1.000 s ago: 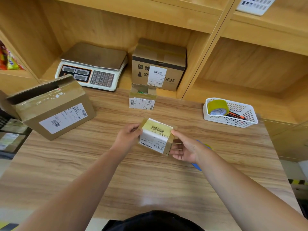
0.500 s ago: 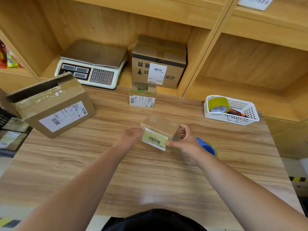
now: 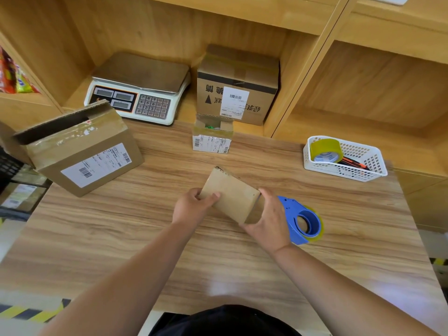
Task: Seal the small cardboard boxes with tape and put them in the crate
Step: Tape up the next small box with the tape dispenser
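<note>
— Where is the box (image 3: 230, 197)?
— At the middle of the counter (image 3: 218, 267), tilted, with a plain brown face up. Whether it touches the wood cannot be told.
— And the hands?
— The left hand (image 3: 194, 207) grips its left end, thumb on top. The right hand (image 3: 269, 221) clasps the right end, fingers curled over the edge.
— Any tape?
— A blue dispenser (image 3: 304, 220) lies just beside the right hand. A yellow roll (image 3: 326, 150) sits in the white basket (image 3: 363, 175). A second small box (image 3: 212, 139), flaps open, stands further back.
</note>
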### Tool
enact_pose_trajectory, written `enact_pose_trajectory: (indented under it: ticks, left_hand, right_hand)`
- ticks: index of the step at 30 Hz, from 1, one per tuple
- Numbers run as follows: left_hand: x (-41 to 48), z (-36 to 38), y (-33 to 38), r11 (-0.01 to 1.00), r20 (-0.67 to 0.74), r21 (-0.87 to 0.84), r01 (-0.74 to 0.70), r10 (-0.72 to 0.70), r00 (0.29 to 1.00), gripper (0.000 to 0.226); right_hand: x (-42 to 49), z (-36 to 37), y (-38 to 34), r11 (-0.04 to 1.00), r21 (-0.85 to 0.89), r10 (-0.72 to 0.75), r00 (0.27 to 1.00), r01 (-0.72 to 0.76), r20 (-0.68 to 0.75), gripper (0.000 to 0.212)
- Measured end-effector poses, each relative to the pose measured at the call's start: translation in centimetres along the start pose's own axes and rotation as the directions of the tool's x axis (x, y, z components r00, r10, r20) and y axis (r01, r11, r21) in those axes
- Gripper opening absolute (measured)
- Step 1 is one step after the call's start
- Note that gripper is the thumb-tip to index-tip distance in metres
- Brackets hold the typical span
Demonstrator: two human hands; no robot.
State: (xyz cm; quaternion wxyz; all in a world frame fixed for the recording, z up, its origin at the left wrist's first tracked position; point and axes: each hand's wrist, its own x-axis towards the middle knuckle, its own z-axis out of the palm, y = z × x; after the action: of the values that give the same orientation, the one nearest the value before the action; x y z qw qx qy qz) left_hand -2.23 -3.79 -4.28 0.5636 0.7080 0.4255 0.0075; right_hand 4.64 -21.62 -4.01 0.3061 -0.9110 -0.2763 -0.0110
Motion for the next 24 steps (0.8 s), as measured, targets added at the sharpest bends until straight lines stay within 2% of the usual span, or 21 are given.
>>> enact_pose_trajectory:
  ticks: [4, 8, 14, 19, 24]
  left_hand:
    - [-0.4, 0.0, -0.5, 0.999, -0.06, 0.01, -0.04, 0.04, 0.997, 0.037]
    - [-0.3, 0.0, -1.4, 0.999, -0.089, 0.031, -0.036, 0.039, 0.995, 0.048]
    - [-0.6, 0.3, -2.6, 0.975, -0.048, 0.196, -0.101, 0.112, 0.993, 0.06]
    - [-0.6, 0.3, -2.7, 0.965, -0.017, 0.218, -0.146, 0.153, 0.988, 0.061]
    - [0.0, 0.5, -2.2, 0.945, 0.0, 0.236, -0.228, 0.235, 0.972, 0.066]
  right_hand:
    - [-0.4, 0.8, 0.9, 1.0, 0.0, 0.017, 0.998, -0.017, 0.06, 0.099]
    - [-1.0, 1.2, 1.3, 0.995, 0.06, 0.063, 0.973, -0.078, 0.222, 0.095]
    - [-1.5, 2.3, 2.2, 0.987, 0.082, 0.113, 0.965, -0.136, 0.236, 0.062]
    - [-1.2, 2.4, 2.8, 0.995, 0.055, 0.073, 0.983, -0.083, 0.166, 0.03]
    - [-1.0, 2.8, 3.1, 0.999, 0.009, 0.039, 0.991, -0.041, 0.129, 0.018]
